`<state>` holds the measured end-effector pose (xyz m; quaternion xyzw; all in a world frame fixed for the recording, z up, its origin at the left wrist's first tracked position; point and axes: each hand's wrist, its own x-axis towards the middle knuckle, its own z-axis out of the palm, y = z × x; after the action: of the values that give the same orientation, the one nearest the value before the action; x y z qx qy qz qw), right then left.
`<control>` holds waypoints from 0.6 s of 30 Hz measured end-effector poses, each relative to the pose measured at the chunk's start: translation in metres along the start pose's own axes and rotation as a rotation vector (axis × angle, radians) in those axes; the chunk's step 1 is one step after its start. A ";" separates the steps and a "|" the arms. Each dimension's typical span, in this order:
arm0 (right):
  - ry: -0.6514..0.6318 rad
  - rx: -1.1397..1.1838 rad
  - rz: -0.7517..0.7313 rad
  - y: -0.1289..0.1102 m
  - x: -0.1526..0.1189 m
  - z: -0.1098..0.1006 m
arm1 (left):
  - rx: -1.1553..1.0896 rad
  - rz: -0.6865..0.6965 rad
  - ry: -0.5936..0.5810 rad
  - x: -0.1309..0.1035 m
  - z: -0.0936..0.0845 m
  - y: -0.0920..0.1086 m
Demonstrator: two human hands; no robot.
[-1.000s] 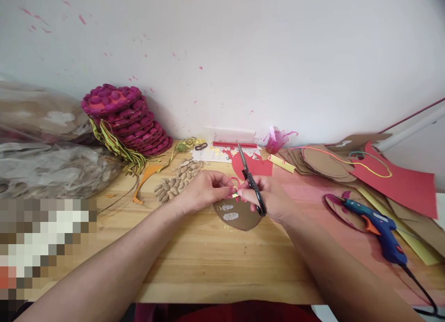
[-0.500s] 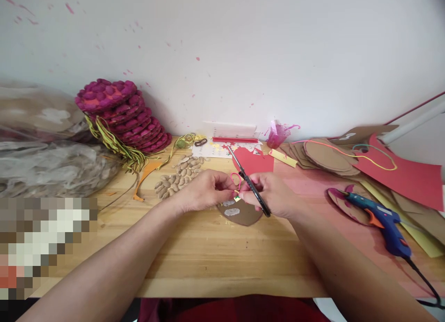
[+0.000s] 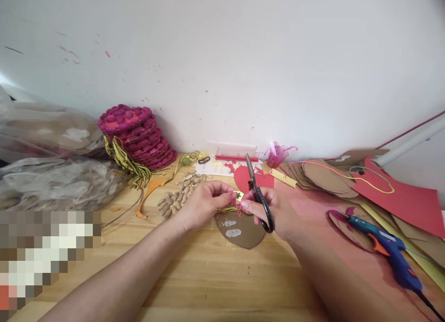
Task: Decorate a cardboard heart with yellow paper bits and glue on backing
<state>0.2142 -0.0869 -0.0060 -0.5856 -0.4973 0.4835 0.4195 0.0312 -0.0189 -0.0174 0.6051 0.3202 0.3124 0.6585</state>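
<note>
My left hand [image 3: 210, 199] pinches a small yellow paper piece [image 3: 238, 196] with a green star-like shape on it. In my right hand [image 3: 269, 204] hangs a pair of black-handled scissors [image 3: 257, 191], blades together and pointing up and away. The thumb and index finger of that hand also grip at a pink cord [image 3: 238, 207] beside the paper. Both hands' fingertips nearly meet above a brown cardboard piece [image 3: 246, 231] with whitish glue-like patches. Yellowish strands run under the left fingertips.
Peanuts [image 3: 172, 202] lie left of the hands. A stack of magenta discs [image 3: 137, 136] with yarn stands at back left. Red paper [image 3: 243, 176] and a pink-stained cup [image 3: 277, 155] sit behind. At right are cardboard ovals [image 3: 328, 176] and a blue glue gun [image 3: 385, 243].
The pink loop that stood up between my hands now hangs below the fingertips. The yellow paper has come up into view, and the scissors point more upright. The camera view has tilted up.
</note>
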 end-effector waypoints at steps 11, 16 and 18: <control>0.067 0.018 -0.007 0.002 -0.004 0.010 | -0.021 -0.027 -0.025 -0.002 0.008 -0.002; 0.058 0.054 -0.002 0.003 -0.002 0.011 | -0.021 -0.015 0.007 -0.001 0.006 0.001; 0.025 0.062 0.006 0.004 -0.001 0.010 | -0.090 -0.017 0.065 0.000 0.004 0.003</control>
<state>0.2054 -0.0883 -0.0113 -0.5798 -0.4749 0.4925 0.4424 0.0346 -0.0213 -0.0140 0.5617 0.3321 0.3403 0.6770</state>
